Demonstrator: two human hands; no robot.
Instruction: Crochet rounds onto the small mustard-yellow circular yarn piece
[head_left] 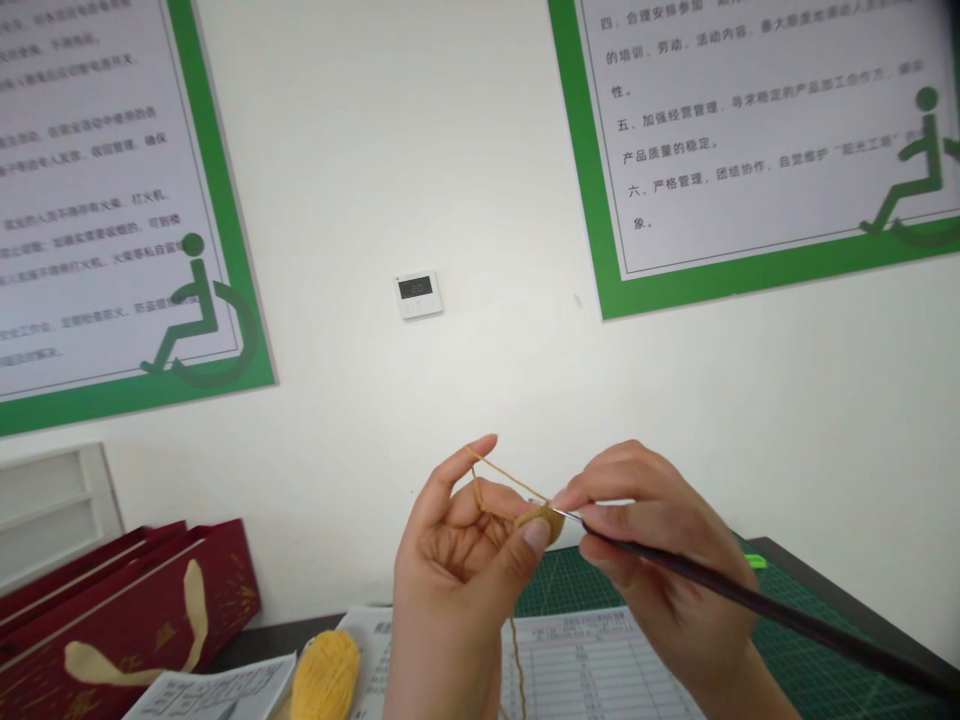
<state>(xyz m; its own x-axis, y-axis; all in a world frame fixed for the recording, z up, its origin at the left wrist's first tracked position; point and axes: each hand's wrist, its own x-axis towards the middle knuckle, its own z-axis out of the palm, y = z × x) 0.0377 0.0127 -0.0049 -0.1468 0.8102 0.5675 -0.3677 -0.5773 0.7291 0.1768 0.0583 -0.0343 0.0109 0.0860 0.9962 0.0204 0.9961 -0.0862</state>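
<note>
My left hand (pixel 465 560) pinches a small mustard-yellow crochet piece (pixel 553 522) between thumb and fingers. Over its raised index finger runs a strand of mustard yarn (pixel 504 471), stretched tight to the piece. Another length of yarn (pixel 517 650) hangs below that hand. My right hand (pixel 660 540) grips a crochet hook (pixel 697 575) with a metal shaft and a long dark handle that reaches to the lower right. The hook's tip is at the piece, partly hidden by fingers and yarn.
A yellow yarn ball (pixel 326 675) lies on the table at lower left, near printed sheets (pixel 592 650). Beneath is a green cutting mat (pixel 810 650). Dark red gift bags (pixel 150 610) stand at left. A thermostat (pixel 418 296) and green-framed posters (pixel 600 250) are on the wall.
</note>
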